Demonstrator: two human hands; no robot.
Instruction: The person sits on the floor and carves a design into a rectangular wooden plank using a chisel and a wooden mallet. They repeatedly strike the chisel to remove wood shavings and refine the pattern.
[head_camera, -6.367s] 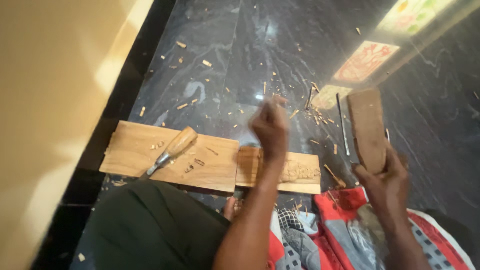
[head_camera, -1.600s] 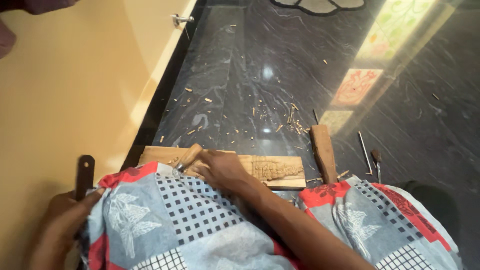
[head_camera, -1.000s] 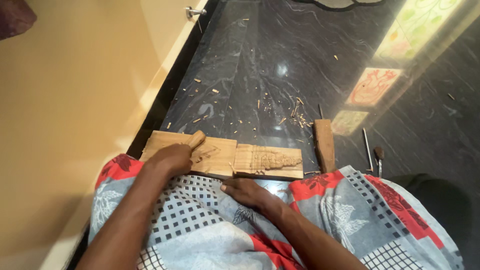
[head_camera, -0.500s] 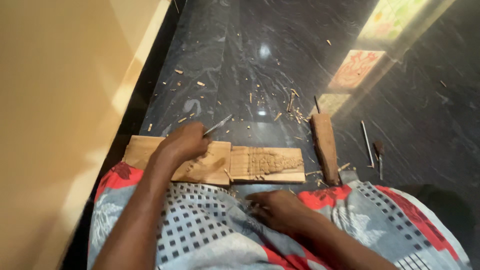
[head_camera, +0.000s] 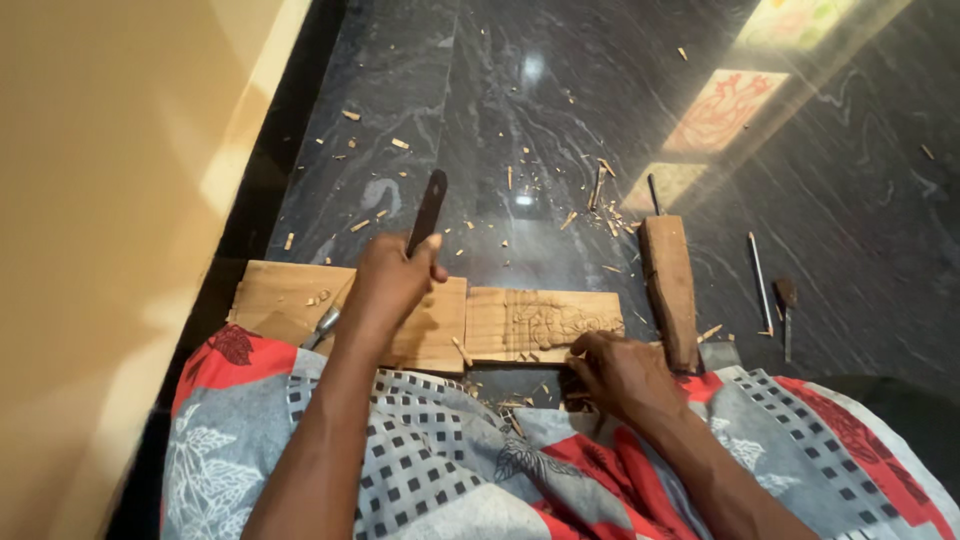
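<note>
Wood carving, seated on the dark stone floor (head_camera: 560, 110); patterned cloth (head_camera: 470, 470) over the lap along the bottom of the frame.

Left hand (head_camera: 388, 285), left of centre, is clenching around a dark-handled tool (head_camera: 428, 208), the handle sticking up toward the top of the frame. Its working end is hidden by the hand, so cannot tell whether it is a chisel or a file. A second metal tool (head_camera: 322, 326) is lying on the plain board (head_camera: 290, 298) just beside the wrist.

Right hand (head_camera: 622, 372), lower centre-right, is resting on the near edge of the carved panel (head_camera: 545, 322), fingers curled; cannot tell if it is gripping anything.

The panel is lying at frame centre, butting against the plain board. Wooden mallet block (head_camera: 668, 285) is lying right of it; two thin tools (head_camera: 770, 295) farther right. Chips are scattered above.

Judgement: tool-pickup step, cutting not yet begun. Next move calls for bringing the tool's edge to the relief and steadying the panel.
</note>
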